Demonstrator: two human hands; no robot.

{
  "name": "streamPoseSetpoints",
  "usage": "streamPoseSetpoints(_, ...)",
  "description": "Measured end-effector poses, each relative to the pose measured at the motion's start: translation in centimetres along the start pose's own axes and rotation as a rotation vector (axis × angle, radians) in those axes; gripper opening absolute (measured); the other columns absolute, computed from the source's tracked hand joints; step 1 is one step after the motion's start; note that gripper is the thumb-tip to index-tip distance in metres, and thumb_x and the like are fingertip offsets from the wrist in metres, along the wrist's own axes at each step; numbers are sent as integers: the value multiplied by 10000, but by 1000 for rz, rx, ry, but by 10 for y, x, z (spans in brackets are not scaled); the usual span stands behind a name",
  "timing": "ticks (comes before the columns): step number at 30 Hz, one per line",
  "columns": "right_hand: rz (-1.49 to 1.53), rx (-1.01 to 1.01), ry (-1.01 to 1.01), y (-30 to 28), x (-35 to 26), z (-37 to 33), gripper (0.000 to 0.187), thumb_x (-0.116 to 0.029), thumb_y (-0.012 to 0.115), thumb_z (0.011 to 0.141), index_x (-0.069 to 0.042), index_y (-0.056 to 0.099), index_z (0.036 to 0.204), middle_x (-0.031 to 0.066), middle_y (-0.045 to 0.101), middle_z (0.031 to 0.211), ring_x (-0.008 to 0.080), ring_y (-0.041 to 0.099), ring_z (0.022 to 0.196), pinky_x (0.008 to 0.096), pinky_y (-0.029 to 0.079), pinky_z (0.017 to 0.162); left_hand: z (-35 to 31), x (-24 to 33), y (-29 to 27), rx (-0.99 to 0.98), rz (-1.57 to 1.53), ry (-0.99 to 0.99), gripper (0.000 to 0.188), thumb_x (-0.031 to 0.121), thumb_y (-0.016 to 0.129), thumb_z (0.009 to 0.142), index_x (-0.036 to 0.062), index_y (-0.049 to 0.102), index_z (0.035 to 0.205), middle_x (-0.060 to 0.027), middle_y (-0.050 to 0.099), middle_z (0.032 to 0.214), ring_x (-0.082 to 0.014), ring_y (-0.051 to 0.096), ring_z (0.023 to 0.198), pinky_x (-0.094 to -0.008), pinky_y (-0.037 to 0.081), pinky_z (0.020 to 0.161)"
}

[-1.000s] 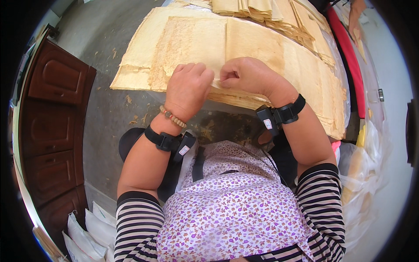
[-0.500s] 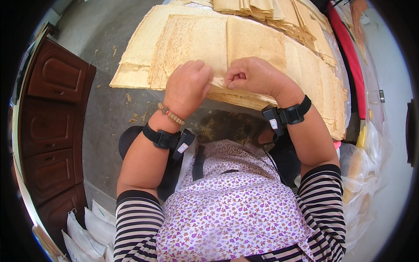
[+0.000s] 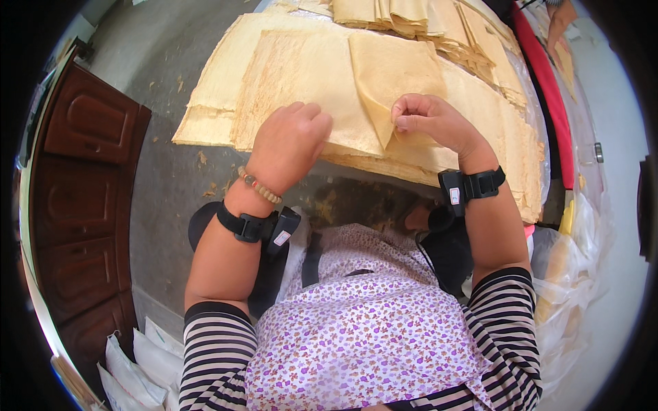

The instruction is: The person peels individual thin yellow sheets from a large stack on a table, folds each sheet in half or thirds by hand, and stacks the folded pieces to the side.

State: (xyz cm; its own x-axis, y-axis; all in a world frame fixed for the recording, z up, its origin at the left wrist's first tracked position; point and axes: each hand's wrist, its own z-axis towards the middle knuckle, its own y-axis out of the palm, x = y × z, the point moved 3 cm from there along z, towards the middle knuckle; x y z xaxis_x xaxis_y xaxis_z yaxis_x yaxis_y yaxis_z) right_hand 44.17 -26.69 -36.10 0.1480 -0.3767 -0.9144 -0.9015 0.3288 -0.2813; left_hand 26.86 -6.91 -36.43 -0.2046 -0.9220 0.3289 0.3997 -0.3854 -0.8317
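A broad stack of thin, pale yellow sheets (image 3: 490, 140), which look like tofu skin, lies in front of me. The top sheet (image 3: 308, 75) has a darker flap (image 3: 397, 72) on its right part. My right hand (image 3: 439, 127) pinches the near corner of that flap between thumb and fingers, and the flap rises there in a slanting crease. My left hand (image 3: 291, 142) is closed at the near edge of the top sheet, its fingertips mostly hidden behind the knuckles.
Folded sheets (image 3: 384, 15) are piled at the back of the table. Dark red-brown cabinets (image 3: 82, 164) stand at left, with white sacks (image 3: 151, 353) below. Another person's hand (image 3: 561, 24) shows at far right, past a red strip (image 3: 548, 96). Plastic bags (image 3: 565, 274) hang at right.
My right hand has moved right, drawing the flap's near corner with it and lifting it into a crease. My left hand has shifted slightly left.
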Motion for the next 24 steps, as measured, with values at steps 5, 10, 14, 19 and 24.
streamPoseSetpoints(5, -220, 633, -15, -53, 29, -4, 369, -304, 692, 893, -10, 699, 1115, 88, 718, 967, 174, 672, 877, 288, 521, 838, 15, 12, -9, -60, -370, 97, 139, 22, 626, 811, 33, 648, 948, -117, 669, 991, -326, 613, 1021, -404, 509, 875)
streamPoseSetpoints(10, -688, 901, 226, -93, 38, 15, 630, -479, 670, 850, 2, 657, 1256, 193, 711, 1129, 288, 686, 1045, 348, 518, 912, 34, -7, 27, 38, -254, 14, 223, 10, 612, 829, 25, 682, 1040, -132, 688, 1122, -331, 614, 1087, -401, 499, 949)
streamPoseSetpoints(14, -339, 988, 157, -105, 60, 30, 650, -468, 727, 822, 40, 647, 1220, 156, 719, 1001, 240, 690, 924, 335, 531, 827, 49, -1, 37, 106, -149, 5, 200, 25, 601, 862, 37, 697, 1037, -114, 695, 1135, -320, 618, 1080, -405, 498, 953)
streamPoseSetpoints(19, 330, 696, 414, -100, 41, 23, 377, -389, 757, 864, -63, 681, 1037, 16, 653, 795, 91, 603, 660, 213, 443, 551, 46, -8, 39, 147, -89, -10, 169, 48, 610, 872, 52, 694, 1017, -95, 699, 1133, -304, 622, 1077, -403, 496, 932)
streamPoseSetpoints(24, 14, 642, 483, -88, 27, 19, 425, -457, 747, 855, -56, 687, 984, 32, 670, 808, 126, 633, 671, 263, 475, 566, 51, -6, 40, 164, -85, -21, 136, 58, 619, 871, 61, 683, 991, -83, 704, 1127, -292, 625, 1074, -405, 494, 906)
